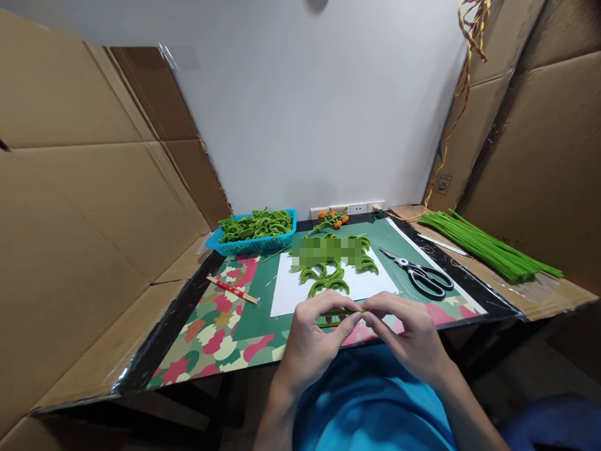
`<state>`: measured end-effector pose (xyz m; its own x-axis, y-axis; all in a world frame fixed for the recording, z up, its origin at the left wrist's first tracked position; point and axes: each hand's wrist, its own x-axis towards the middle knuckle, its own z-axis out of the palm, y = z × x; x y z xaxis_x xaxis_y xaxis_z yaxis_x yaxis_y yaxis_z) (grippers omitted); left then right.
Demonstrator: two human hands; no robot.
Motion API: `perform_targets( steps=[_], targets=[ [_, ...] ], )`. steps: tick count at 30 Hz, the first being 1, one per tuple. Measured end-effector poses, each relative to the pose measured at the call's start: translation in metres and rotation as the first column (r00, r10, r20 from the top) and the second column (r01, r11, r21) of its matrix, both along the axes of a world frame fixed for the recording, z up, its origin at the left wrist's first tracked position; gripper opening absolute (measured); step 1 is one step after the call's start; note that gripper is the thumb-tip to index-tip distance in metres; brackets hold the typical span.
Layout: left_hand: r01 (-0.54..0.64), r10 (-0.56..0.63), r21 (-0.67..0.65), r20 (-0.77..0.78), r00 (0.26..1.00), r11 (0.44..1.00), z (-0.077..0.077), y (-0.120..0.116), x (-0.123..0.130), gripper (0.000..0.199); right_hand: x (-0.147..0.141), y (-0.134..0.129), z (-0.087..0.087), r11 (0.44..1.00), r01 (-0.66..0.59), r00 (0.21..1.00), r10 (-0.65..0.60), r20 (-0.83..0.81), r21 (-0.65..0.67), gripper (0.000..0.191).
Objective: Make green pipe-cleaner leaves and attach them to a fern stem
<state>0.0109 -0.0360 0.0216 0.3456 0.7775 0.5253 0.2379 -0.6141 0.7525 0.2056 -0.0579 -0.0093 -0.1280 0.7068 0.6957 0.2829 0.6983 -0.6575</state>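
Note:
My left hand (323,326) and my right hand (399,322) meet fingertip to fingertip above the table's front edge. Between them they pinch a green pipe cleaner (339,312), mostly hidden by the fingers. Just beyond, curled green pipe-cleaner pieces (328,286) lie in rows on a sheet of white paper (284,297). Part of those rows is blurred out. To the right of the paper rests a pair of scissors (417,275) with black handles, its blades pointing away to the left.
A blue basket (253,244) heaped with curled green pieces stands back left. Orange-and-green flowers (333,218) lie near the wall sockets (359,208). A red-wrapped chopstick packet (232,290) is at left, straight green pipe cleaners (488,244) at right. Cardboard walls (94,156) flank the table.

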Motion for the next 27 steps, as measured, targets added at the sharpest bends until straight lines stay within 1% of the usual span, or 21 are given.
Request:
perform_targets(
  steps=[5, 8, 11, 13, 15, 20, 24, 27],
  targets=[
    [-0.032, 0.032, -0.038, 0.019, 0.999, 0.999, 0.0, -0.003, 0.002, 0.006, -0.001, 0.0, -0.002, 1.0, 0.019, 0.996, -0.02, -0.092, -0.013, 0.011],
    [-0.045, 0.049, -0.072, 0.055, 0.997, 0.996, -0.003, -0.004, 0.003, 0.009, -0.001, -0.002, -0.004, 0.997, -0.02, 0.985, 0.007, -0.171, -0.076, 0.014],
    [-0.034, 0.042, -0.106, 0.083, 0.996, 0.994, -0.006, -0.005, 0.006, 0.014, -0.001, -0.001, -0.007, 0.983, -0.078, 0.953, 0.024, -0.301, -0.167, 0.021],
    [-0.023, 0.035, -0.123, 0.092, 0.995, 0.992, -0.008, -0.007, 0.008, 0.018, -0.002, 0.0, -0.01, 0.975, -0.096, 0.931, 0.017, -0.364, -0.2, 0.024],
    [-0.018, 0.035, -0.15, 0.109, 0.993, 0.989, -0.009, -0.01, 0.01, 0.02, -0.002, 0.001, -0.012, 0.976, -0.089, 0.926, 0.007, -0.378, -0.2, 0.026],
    [0.037, 0.018, -0.258, 0.207, 0.978, 0.965, -0.009, -0.013, 0.015, 0.026, -0.002, 0.003, -0.014, 0.985, -0.06, 0.942, 0.002, -0.337, -0.162, 0.03],
    [0.085, -0.007, -0.303, 0.249, 0.968, 0.949, -0.008, -0.013, 0.016, 0.032, 0.0, 0.002, -0.013, 0.985, -0.102, 0.947, 0.053, -0.317, -0.139, 0.035],
    [0.119, -0.028, -0.334, 0.266, 0.964, 0.935, -0.008, -0.012, 0.015, 0.034, 0.0, 0.003, -0.014, 0.979, -0.151, 0.934, 0.095, -0.345, -0.14, 0.036]
  ],
)
